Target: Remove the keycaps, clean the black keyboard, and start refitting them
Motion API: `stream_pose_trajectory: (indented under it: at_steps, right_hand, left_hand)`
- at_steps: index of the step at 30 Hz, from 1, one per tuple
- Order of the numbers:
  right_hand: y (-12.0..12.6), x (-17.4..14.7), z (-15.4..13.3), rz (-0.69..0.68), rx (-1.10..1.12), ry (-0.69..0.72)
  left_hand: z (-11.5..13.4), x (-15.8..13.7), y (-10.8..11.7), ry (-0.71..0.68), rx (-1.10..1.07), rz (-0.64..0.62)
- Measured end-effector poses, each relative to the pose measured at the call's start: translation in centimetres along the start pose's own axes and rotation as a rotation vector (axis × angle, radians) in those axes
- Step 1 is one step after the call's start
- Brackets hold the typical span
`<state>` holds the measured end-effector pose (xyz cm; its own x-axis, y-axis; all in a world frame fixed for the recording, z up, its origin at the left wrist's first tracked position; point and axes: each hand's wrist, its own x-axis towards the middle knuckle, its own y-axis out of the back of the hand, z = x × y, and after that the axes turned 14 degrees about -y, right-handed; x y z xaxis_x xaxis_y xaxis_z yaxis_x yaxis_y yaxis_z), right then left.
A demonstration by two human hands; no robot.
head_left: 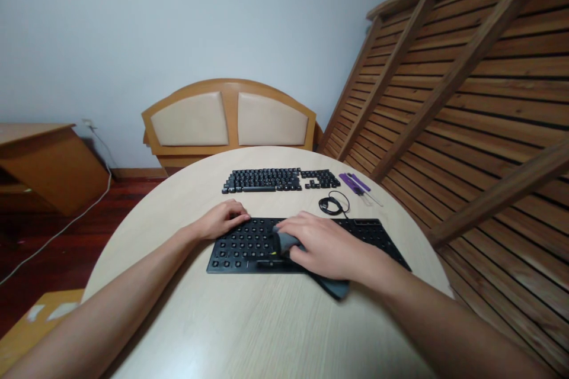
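Observation:
A black keyboard base (240,247) with its keycaps off lies in front of me, its switches bare. My left hand (224,219) grips its upper left corner, thumb along the top and fingers curled at the far edge. Over the middle of the base, my right hand (317,241) is closed around a dark grey cloth (335,287), pressing a bunched part onto the switches. The cloth's other end hangs over the base's front edge onto the table, slightly blurred. My right hand and forearm hide part of the base's right half.
Loose black keycaps (267,179) lie in keyboard order beyond the base. A coiled black cable (331,207) sits right of them. Purple-packed tools (353,182) and a thin screwdriver (374,199) lie near the right edge of the round table (213,325). Wooden slats (466,100) lean at right.

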<state>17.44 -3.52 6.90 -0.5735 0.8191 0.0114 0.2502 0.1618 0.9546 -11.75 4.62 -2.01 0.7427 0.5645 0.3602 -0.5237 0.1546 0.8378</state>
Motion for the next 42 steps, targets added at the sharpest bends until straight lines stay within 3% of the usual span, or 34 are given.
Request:
stream_pose_trajectory:
  at_steps: [4, 9, 17, 23, 29, 33, 37, 42]
  right_hand:
    - [-3.2, 3.1, -1.3, 0.029, 0.012, 0.115]
    - [-4.8, 3.4, -0.7, 0.006, 0.021, 0.122]
    - [-2.6, 0.1, 3.0, -0.03, -0.053, 0.02]
    - [-0.9, -3.2, 6.2, -0.044, -0.163, -0.158]
    - [1.9, -3.0, 6.1, -0.111, -0.286, -0.343]
    - [1.9, 0.0, 4.4, -0.048, -0.157, -0.169]
    - [0.0, 3.8, 2.3, -0.013, -0.088, 0.006]
    - [-2.1, 6.4, 1.2, -0.031, -0.093, 0.042]
  left_hand:
    - [-0.1, -0.1, -0.2, 0.001, -0.02, 0.027]
    - [-0.5, -0.2, -0.2, -0.023, -0.02, 0.019]
    - [-0.9, -0.3, -0.1, 0.001, -0.035, -0.01]
    - [-0.7, -0.1, 0.1, 0.006, -0.042, -0.026]
    - [-0.3, 0.0, 0.3, 0.011, -0.032, -0.036]
    - [0.0, 0.1, 0.3, 0.017, -0.012, -0.041]
    - [0.0, 0.1, 0.1, 0.025, 0.02, -0.025]
    - [-0.3, -0.1, -0.2, 0.017, 0.026, -0.014]
